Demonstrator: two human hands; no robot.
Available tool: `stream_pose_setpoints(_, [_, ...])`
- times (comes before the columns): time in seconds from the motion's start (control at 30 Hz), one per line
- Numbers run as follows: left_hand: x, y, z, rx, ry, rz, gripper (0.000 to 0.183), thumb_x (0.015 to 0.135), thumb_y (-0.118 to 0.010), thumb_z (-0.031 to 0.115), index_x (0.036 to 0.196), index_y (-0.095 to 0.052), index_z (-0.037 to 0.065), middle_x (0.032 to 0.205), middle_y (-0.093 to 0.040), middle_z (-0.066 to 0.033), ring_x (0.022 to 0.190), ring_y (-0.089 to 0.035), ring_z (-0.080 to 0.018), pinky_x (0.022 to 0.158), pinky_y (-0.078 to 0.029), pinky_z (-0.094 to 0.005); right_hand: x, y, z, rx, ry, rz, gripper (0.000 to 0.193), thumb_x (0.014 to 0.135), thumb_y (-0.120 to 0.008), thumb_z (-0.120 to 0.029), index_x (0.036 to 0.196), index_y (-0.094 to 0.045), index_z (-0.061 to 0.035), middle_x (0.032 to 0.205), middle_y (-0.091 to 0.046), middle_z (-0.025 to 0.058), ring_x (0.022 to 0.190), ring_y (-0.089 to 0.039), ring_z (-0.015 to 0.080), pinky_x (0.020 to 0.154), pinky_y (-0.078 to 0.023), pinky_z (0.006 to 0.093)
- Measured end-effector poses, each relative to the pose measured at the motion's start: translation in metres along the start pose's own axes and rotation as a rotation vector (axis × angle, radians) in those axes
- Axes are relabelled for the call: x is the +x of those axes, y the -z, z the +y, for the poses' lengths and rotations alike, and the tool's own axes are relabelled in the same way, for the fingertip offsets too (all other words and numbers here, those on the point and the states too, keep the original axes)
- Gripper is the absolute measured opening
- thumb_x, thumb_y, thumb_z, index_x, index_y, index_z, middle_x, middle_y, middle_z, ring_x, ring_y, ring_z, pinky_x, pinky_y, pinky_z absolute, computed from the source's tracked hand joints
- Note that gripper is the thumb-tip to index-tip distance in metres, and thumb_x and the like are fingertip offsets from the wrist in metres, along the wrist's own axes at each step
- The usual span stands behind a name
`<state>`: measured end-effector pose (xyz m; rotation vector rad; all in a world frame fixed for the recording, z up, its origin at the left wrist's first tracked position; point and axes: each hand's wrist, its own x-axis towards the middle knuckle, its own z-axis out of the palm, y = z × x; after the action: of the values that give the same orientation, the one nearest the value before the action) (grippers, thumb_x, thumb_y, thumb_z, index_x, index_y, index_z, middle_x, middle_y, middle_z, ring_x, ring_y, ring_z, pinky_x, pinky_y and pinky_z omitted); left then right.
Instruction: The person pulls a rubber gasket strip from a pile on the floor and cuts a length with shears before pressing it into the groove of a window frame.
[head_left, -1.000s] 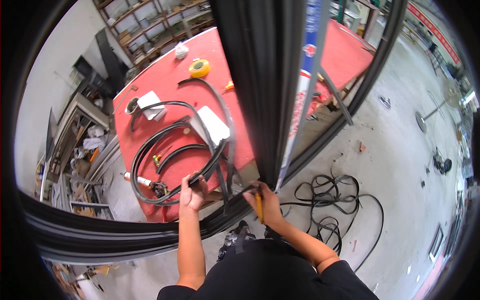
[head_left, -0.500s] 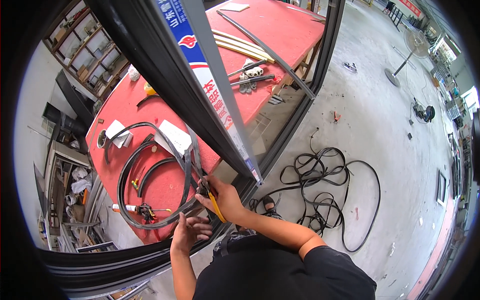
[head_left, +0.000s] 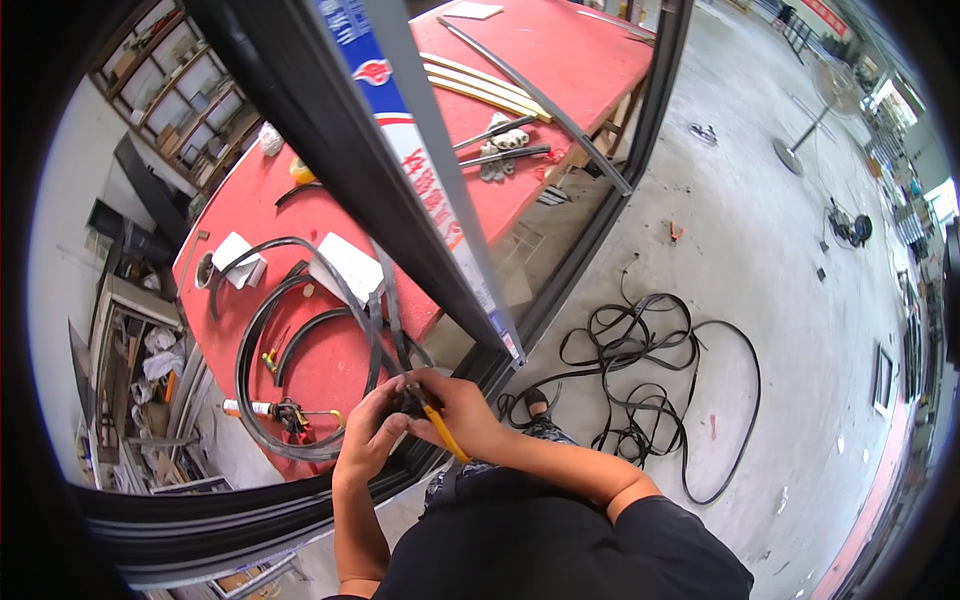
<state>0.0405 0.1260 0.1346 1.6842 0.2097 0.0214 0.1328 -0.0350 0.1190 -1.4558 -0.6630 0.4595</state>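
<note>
Both hands meet at the near edge of the red counter (head_left: 560, 60), just under the dark aluminium frame profile (head_left: 330, 120). The left hand (head_left: 368, 440) is closed on the end of a black rubber gasket strip (head_left: 385, 330); the right hand (head_left: 455, 412) pinches the same end while gripping a yellow-handled tool (head_left: 445, 435). The step looks like trimming or seating the strip's end; next it needs a steady hold and careful alignment with the frame's groove.

Label strip (head_left: 425, 160): long, narrow, white with blue and red print, on the dark frame bar (head_left: 300, 110).

Sign (head_left: 828, 15): red, far upper right, small.
</note>
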Motion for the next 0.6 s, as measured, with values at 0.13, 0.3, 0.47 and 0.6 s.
stream_pose_setpoints(0.13, [0.012,-0.006,0.030,0.261,-0.018,-0.145,0.046,0.091,-0.062,0.017,0.129,-0.051,-0.005,0.112,-0.061,-0.0174,0.108,-0.060,-0.0251,0.095,-0.044,-0.0338,-0.007,0.015,-0.001,0.014,-0.005,0.002,0.047,0.075,-0.077,-0.011,0.117,-0.056,-0.0062,0.084,-0.064,0.0146,0.070,-0.064,0.0221,0.067,-0.051,0.0328])
stream_pose_setpoints(0.3, [0.004,-0.007,0.027,-0.048,0.088,0.051,0.026,0.095,-0.058,0.013,0.116,-0.063,-0.002,0.089,-0.062,-0.0041,0.073,-0.054,-0.0091,0.070,-0.046,-0.0233,-0.019,0.041,-0.026,0.202,-0.152,-0.015,0.039,0.086,-0.069,0.001,0.123,-0.056,-0.0017,0.097,-0.068,0.0056,0.093,-0.063,0.0114,0.083,-0.051,0.0275])
stream_pose_setpoints(0.47, [-0.003,-0.001,0.040,-0.043,-0.049,0.138,0.026,0.095,-0.058,0.011,0.116,-0.062,-0.003,0.090,-0.058,-0.0030,0.076,-0.053,-0.0079,0.070,-0.045,-0.0223,-0.021,0.063,-0.038,-0.339,0.031,-0.036,0.052,0.079,-0.077,-0.012,0.128,-0.058,-0.0059,0.091,-0.062,0.0084,0.076,-0.058,0.0170,0.070,-0.048,0.0286])
stream_pose_setpoints(0.6, [-0.005,0.002,0.050,0.006,-0.092,0.151,0.025,0.095,-0.058,0.010,0.116,-0.061,-0.003,0.095,-0.058,-0.0049,0.080,-0.054,-0.0094,0.074,-0.046,-0.0231,-0.017,0.050,-0.048,-0.560,0.136,-0.057,0.062,0.072,-0.082,-0.030,0.126,-0.061,-0.0085,0.089,-0.059,0.0104,0.078,-0.057,0.0288,0.070,-0.047,0.0358])
